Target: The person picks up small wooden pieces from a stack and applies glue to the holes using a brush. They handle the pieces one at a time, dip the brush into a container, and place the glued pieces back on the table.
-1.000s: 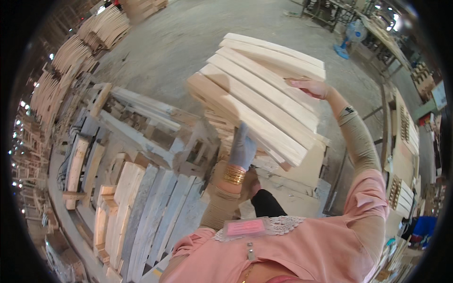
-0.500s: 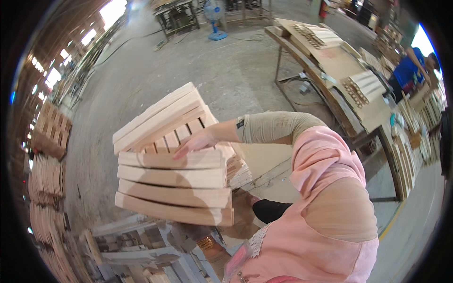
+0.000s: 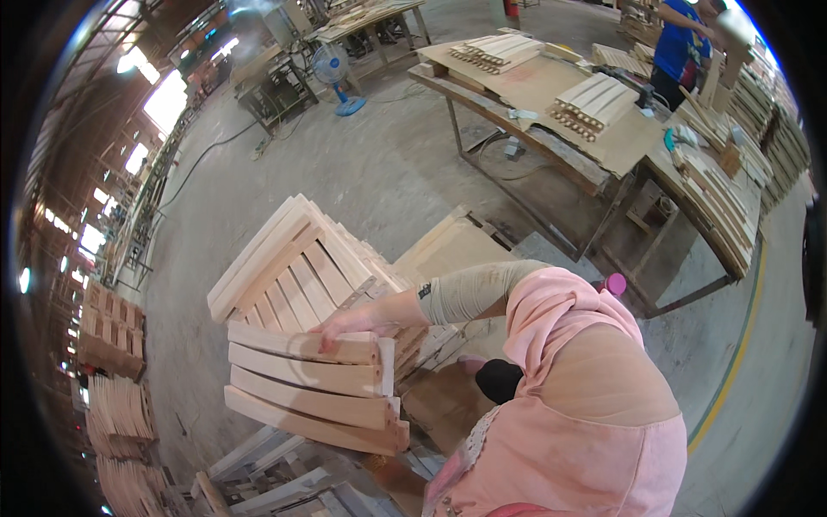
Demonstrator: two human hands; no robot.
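A curved, slatted wooden panel (image 3: 306, 377) of pale wood is tilted in front of me. My right hand (image 3: 343, 326) grips its upper slat, with fingers bent over the slat's edge. Just behind it, a stack of similar slatted panels (image 3: 289, 284) leans at an angle, close to my right wrist. My left forearm (image 3: 392, 482) comes in low and runs under the panel's lower edge. The panel covers my left hand, so its fingers cannot be seen.
Grey wooden frame pieces (image 3: 284, 491) lie at the lower left, beside stacked pale boards (image 3: 121, 414). A workbench (image 3: 534, 121) with bundled slats stands at the upper right. Beyond it is a person in blue (image 3: 680, 47). A blue fan (image 3: 336, 77) stands farther back.
The whole view has shifted, showing more of the workbench and the far floor. The gripped panel now sits lower in view, its right-hand end more exposed. My right hand keeps its hold.
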